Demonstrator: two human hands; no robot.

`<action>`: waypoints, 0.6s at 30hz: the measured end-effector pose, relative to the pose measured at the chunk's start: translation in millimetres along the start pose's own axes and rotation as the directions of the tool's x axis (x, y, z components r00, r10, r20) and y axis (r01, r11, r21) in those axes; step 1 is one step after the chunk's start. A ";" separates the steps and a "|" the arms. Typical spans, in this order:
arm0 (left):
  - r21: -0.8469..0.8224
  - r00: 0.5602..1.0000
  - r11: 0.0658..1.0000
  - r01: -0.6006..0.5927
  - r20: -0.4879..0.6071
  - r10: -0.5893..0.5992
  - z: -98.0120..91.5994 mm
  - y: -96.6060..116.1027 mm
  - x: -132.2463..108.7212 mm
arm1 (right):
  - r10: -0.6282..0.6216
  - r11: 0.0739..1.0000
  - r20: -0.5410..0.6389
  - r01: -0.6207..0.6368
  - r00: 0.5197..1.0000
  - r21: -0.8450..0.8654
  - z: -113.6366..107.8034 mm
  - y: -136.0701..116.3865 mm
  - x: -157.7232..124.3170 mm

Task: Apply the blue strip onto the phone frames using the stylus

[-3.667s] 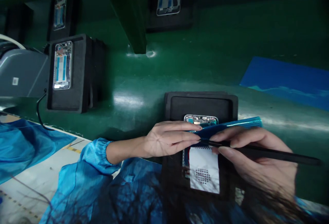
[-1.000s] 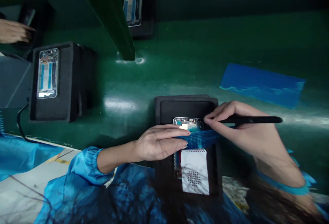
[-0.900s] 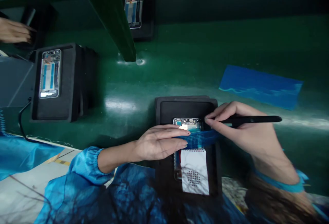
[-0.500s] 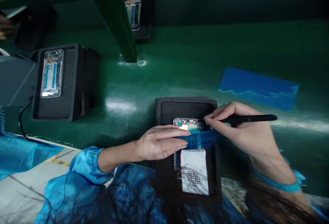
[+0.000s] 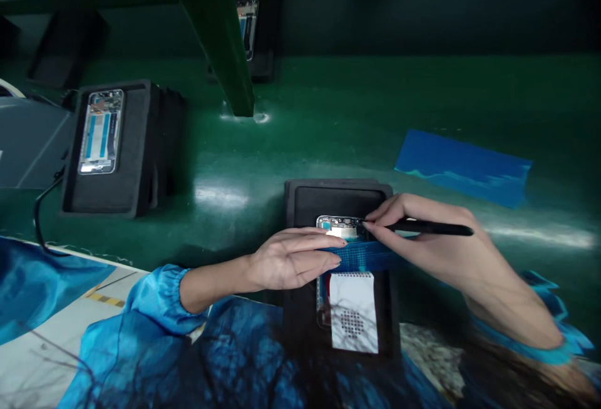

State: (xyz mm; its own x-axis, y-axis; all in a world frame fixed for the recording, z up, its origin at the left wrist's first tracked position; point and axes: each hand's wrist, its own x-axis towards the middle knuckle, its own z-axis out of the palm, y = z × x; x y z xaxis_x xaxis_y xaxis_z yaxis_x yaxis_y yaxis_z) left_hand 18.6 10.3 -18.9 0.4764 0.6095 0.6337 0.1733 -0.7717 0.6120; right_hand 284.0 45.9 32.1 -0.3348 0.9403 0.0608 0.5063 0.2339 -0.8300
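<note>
A phone with its inner parts bare (image 5: 344,228) lies in a black tray (image 5: 305,199) in front of me. Across its middle runs a blue mesh strip (image 5: 361,257), and below that a white card with a patch of small dots (image 5: 353,312) covers part of the phone. My left hand (image 5: 293,258) reaches in from the left, fingers stretched out flat over the strip and the phone's edge; its thumb is hidden. Pinched in my right hand (image 5: 422,230) is a slim black pen-like tool (image 5: 439,227), its tip hidden at the phone's upper right corner.
Stacked black trays (image 5: 129,177) stand at the left, a second opened phone (image 5: 102,131) on top. A green post (image 5: 211,33) rises from the green table, partly hiding another phone (image 5: 251,27). At the right lies a blue sheet (image 5: 462,165).
My right hand has moved left with the black tool, from beside the phone to over its upper right corner. The left hand stays in place. Another person's hand at far left has gone from view.
</note>
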 end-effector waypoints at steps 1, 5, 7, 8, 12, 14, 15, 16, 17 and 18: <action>0.003 1.000 1.000 -0.006 -0.007 0.006 0.3 0.1 0.5 | -0.040 0.999 0.029 0.040 0.999 -0.001 -1.2 -0.6 -0.2; 0.028 1.000 1.000 -0.010 0.006 0.010 1.3 0.5 0.0 | -0.160 0.987 0.094 0.160 0.983 0.006 -5.6 1.6 -2.2; 0.033 1.000 0.999 -0.015 0.005 0.015 1.6 0.4 -0.5 | -0.168 0.986 0.069 0.168 0.983 -0.001 -7.0 4.0 -4.1; 0.034 1.000 0.999 -0.016 0.001 0.016 1.7 0.3 -0.5 | -0.161 0.987 0.048 0.161 0.986 -0.007 -7.3 5.0 -5.4; 0.037 1.000 0.999 -0.012 -0.001 0.012 0.9 0.3 1.6 | -0.111 0.993 -0.045 0.110 0.993 -0.032 -5.3 7.9 -11.2; 0.034 1.000 0.999 -0.011 0.003 0.011 -0.1 0.8 3.2 | -0.092 0.995 -0.070 0.090 0.993 -0.030 -2.8 8.9 -13.4; 0.032 1.000 0.999 -0.011 0.006 0.010 -0.6 1.2 3.9 | -0.085 0.996 -0.075 0.084 0.993 -0.025 -1.5 9.3 -14.1; 0.031 1.000 0.999 -0.008 0.010 0.008 -1.2 1.7 4.6 | -0.080 0.997 -0.079 0.078 0.994 -0.020 -0.3 9.7 -14.5; 0.030 1.000 1.000 -0.004 0.014 0.004 -1.7 2.2 5.2 | -0.075 0.997 -0.086 0.074 0.993 -0.015 0.7 10.0 -14.7; 0.030 1.000 1.000 0.001 0.020 -0.002 -2.3 2.7 5.6 | -0.071 0.997 -0.094 0.071 0.993 -0.011 1.5 10.3 -14.8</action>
State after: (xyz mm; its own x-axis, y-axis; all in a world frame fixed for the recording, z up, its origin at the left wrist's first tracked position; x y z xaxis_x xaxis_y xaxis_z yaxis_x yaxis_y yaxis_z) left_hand 19.8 12.0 -12.6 0.4928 0.6074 0.6230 0.2000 -0.7759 0.5983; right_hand 293.0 34.0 21.9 -0.2941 0.9402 0.1716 0.4902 0.3025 -0.8174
